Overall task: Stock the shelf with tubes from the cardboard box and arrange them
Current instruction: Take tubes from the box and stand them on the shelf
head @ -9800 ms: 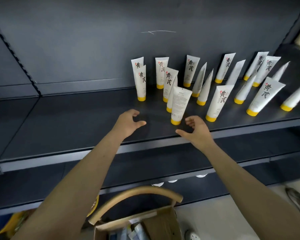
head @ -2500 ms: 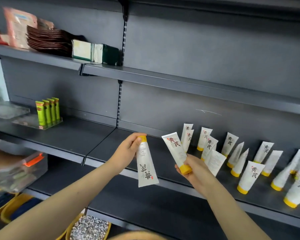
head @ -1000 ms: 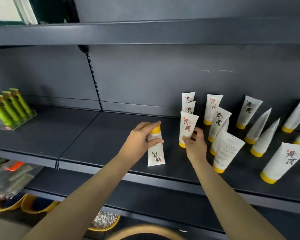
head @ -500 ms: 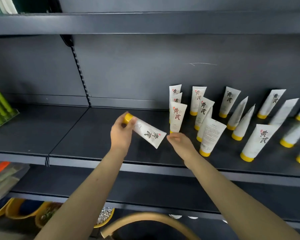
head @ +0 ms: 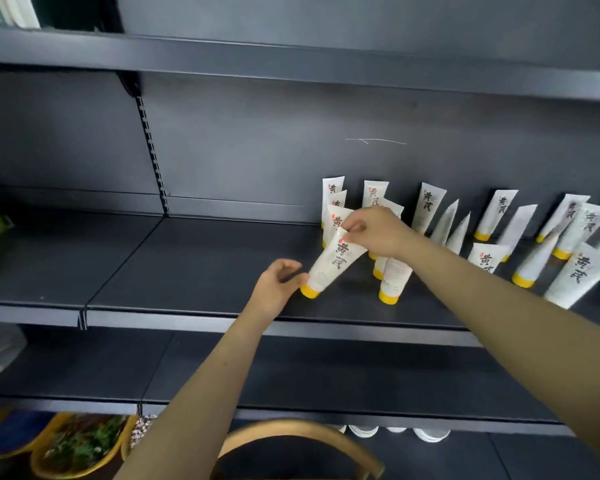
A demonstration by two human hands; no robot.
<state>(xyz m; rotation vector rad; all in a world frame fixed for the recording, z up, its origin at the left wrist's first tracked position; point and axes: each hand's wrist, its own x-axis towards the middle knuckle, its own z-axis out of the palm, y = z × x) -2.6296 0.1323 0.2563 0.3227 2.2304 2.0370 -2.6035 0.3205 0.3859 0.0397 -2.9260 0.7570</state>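
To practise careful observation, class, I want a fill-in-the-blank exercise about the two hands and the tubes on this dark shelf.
1. The right hand pinches the flat end of the tilted tube, whose cap is ____ in colour.
2. The left hand is beside that tube's ____.
3. The other tubes stand on the shelf with their caps pointing ____.
Missing words: yellow; cap; down.
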